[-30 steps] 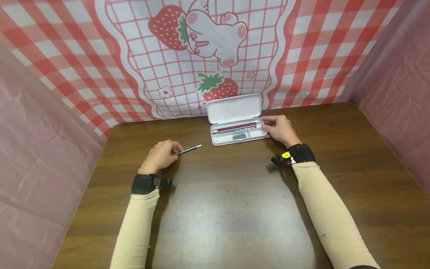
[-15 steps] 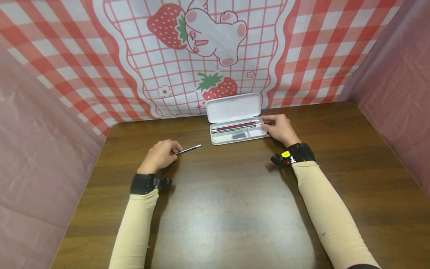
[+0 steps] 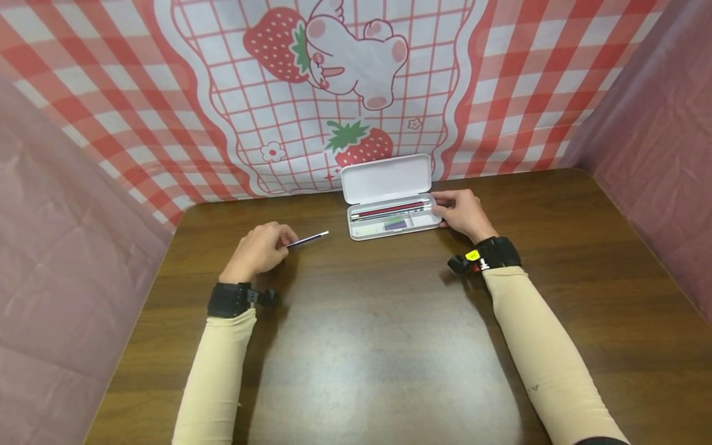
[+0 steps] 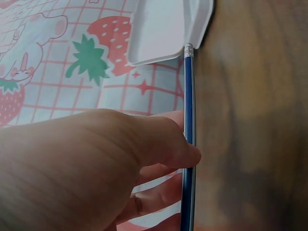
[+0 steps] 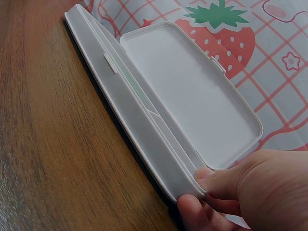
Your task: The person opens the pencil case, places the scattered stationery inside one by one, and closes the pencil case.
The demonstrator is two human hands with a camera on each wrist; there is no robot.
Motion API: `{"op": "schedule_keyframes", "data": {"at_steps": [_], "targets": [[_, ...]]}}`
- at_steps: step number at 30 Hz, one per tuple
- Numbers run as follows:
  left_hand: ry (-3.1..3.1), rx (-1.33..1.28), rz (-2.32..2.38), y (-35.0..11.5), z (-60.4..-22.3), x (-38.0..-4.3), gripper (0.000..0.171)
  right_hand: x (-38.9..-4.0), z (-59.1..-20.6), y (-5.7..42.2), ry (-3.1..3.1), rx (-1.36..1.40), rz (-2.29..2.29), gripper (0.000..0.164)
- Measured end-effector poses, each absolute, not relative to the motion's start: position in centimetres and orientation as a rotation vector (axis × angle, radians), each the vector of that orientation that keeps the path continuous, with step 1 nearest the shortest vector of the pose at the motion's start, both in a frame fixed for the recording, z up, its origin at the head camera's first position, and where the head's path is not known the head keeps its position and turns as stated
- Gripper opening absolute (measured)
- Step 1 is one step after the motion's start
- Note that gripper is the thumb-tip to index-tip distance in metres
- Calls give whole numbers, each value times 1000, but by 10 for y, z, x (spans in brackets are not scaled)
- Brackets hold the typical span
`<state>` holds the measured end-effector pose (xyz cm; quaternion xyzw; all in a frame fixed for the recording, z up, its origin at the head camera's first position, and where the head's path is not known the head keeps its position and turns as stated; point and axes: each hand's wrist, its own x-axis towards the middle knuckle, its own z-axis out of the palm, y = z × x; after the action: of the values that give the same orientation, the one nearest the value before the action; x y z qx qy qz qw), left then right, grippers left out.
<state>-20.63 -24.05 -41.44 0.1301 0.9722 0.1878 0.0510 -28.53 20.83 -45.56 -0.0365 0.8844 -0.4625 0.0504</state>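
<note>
My left hand (image 3: 260, 248) pinches a dark blue pencil (image 3: 309, 238) between thumb and fingers, left of the case. In the left wrist view the pencil (image 4: 188, 106) has a pale end in a silver band, pointing toward the case. A white pencil case (image 3: 361, 233) stands at the back of the table with its lid (image 3: 386, 178) raised. Several pencils (image 3: 389, 211) lie in its rear part, and a purple-and-green eraser (image 3: 395, 224) in front. My right hand (image 3: 466, 214) grips the case's right end, thumb on the rim (image 5: 204, 173) in the right wrist view.
The brown wooden table (image 3: 356, 334) extends in front of the case. Behind it hangs a red-and-white checked cloth (image 3: 523, 93) with strawberries, close to the raised lid. Pink drapes (image 3: 639, 154) hang at both sides.
My left hand, with the pencil in it, has moved slightly left and away from me. The right hand and the case have stayed in place.
</note>
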Motion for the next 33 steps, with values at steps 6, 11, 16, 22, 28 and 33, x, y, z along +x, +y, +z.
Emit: {"op": "schedule_keyframes", "data": {"at_steps": [6, 11, 16, 22, 28, 33], "targets": [[2993, 398, 548, -242, -403, -210, 27, -286, -456, 208, 2692, -103, -1403, 44], [3007, 426, 561, -240, -403, -214, 27, -287, -456, 208, 2692, -101, -1403, 45], [3037, 483, 582, -232, -404, -219, 27, -285, -455, 207, 2694, -99, -1397, 45], [3078, 549, 612, -220, -405, -227, 29, -283, -453, 206, 2689, -117, -1412, 45], [3134, 620, 669, -203, -410, -236, 30, -281, -452, 206, 2673, -116, -1424, 45], [3186, 671, 699, -186, -417, -242, 30, -280, -451, 206, 2662, -106, -1428, 46]]}}
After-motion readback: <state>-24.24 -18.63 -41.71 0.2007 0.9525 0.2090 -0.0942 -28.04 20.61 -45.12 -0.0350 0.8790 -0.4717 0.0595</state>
